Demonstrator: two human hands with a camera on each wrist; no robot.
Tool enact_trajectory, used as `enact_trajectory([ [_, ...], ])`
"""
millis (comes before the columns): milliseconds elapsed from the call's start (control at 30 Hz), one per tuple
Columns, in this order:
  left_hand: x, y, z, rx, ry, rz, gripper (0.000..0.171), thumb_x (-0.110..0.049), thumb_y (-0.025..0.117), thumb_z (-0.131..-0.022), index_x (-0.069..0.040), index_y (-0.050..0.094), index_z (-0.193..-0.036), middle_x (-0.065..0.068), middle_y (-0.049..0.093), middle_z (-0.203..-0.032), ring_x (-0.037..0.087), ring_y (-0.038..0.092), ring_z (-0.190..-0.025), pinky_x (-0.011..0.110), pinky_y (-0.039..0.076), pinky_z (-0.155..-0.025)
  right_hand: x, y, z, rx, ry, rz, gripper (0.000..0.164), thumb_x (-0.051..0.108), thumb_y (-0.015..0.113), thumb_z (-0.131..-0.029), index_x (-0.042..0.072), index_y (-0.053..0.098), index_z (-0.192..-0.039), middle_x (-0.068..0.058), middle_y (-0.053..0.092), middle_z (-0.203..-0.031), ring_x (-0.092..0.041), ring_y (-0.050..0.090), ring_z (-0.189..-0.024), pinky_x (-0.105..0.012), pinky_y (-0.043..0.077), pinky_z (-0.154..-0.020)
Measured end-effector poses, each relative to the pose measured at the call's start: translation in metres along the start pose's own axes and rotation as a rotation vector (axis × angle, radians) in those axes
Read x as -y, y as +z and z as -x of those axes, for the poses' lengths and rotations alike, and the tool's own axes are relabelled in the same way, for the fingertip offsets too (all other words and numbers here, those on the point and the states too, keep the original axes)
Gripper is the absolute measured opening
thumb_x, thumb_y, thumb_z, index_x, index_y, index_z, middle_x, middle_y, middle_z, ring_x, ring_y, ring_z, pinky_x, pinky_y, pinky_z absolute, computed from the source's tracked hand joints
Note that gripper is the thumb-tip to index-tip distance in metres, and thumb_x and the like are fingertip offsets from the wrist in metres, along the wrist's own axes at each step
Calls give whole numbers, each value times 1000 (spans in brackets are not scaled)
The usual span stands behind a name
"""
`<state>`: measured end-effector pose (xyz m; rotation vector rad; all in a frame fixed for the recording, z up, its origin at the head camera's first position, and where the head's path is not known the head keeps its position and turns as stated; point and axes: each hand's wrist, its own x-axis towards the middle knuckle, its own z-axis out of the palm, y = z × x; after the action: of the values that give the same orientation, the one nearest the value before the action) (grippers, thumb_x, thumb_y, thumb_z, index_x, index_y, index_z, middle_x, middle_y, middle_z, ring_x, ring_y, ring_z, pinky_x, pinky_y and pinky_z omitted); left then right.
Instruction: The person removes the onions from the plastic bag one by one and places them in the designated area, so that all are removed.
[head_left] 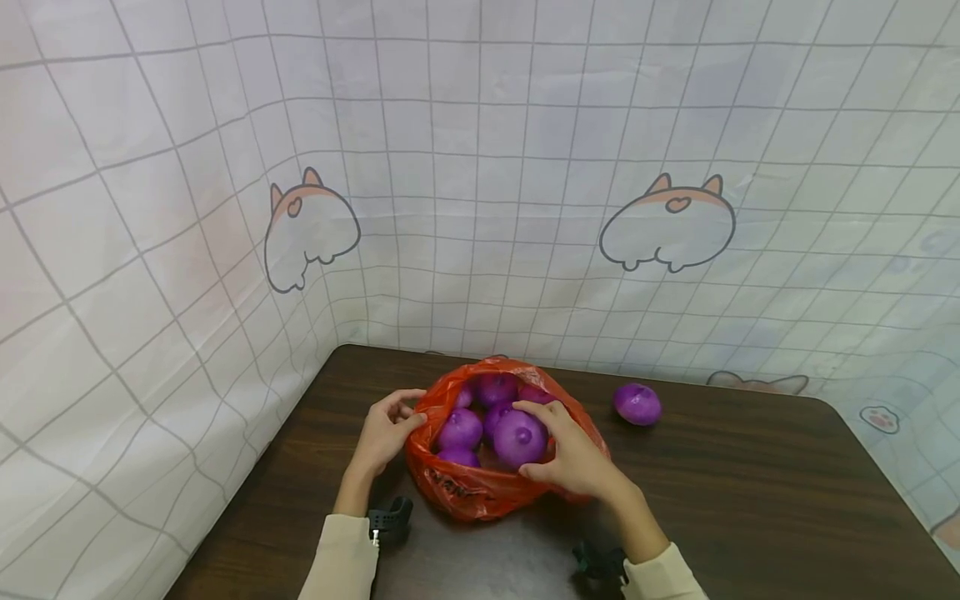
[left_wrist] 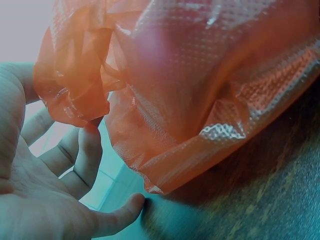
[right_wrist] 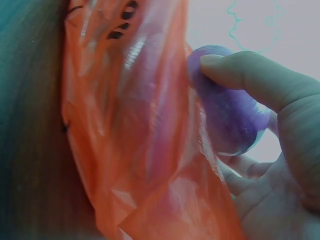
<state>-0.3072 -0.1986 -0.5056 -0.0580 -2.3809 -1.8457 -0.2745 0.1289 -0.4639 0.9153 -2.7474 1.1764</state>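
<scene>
The red plastic bag point(head_left: 461, 500) sits on the dark wooden counter point(head_left: 757, 483) with its mouth gaping, and the right hand point(head_left: 581, 458) holds a nubbed purple ball point(head_left: 520, 440) at the opening, thumb on one side and fingers curved round the other. Whether that ball rests on the ones beneath it is hard to tell, and in the right wrist view the bag's film covers part of it. The left hand point(head_left: 381, 432) grips the bag's left rim with bent fingers; in its own wrist view a flap of film hides the thumb's tip, so the exact pinch is out of sight. More purple balls point(head_left: 460, 430) crowd inside the bag, several overlapped by their neighbours or cut by the rim, which leaves their full number uncertain; through the film they show only as a blurred purplish patch. Dark lettering point(head_left: 459, 487) on the front is too crumpled to read. One loose purple ball point(head_left: 637, 404) lies on the counter to the right, apart from the bag. The pale sleeves point(head_left: 341, 558) and the counter's near side run out of the head view, and a black device point(head_left: 596, 560) below the right wrist is barely distinguishable against the dark surface.
</scene>
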Motion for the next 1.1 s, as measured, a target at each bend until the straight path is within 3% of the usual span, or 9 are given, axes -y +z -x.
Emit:
enact_trajectory([
  [267,0,1,0,3,-2,-1,35,-6,73,-91,-15,70,-125,12,65,-86,18,55,-69,26,47,-57,5,-19,5,-78,-39,-53,88,15,88,-78,28,44,-153,-7,49,-126,-19,58,-103,-32,56,-83],
  [500,-1,1,0,6,-3,-8,35,-6,72,-91,-15,70,-125,14,65,-87,18,55,-70,25,48,-58,8,-34,8,-152,-37,-73,90,13,88,-78,34,43,-153,-6,49,-125,-20,59,-106,-34,57,-86],
  [900,-2,1,1,20,-8,7,36,-7,72,-92,-13,69,-128,15,65,-89,16,55,-71,26,49,-59,1,-54,14,-228,30,-104,87,19,88,-80,32,42,-153,-12,48,-129,-25,64,-104,-36,58,-88],
  [1100,-2,0,0,19,-9,2,36,-7,72,-92,-13,69,-127,14,65,-89,16,55,-71,26,48,-58,-6,-65,20,-271,84,-116,88,19,88,-81,34,41,-154,-12,46,-132,-31,65,-102,-46,59,-89],
])
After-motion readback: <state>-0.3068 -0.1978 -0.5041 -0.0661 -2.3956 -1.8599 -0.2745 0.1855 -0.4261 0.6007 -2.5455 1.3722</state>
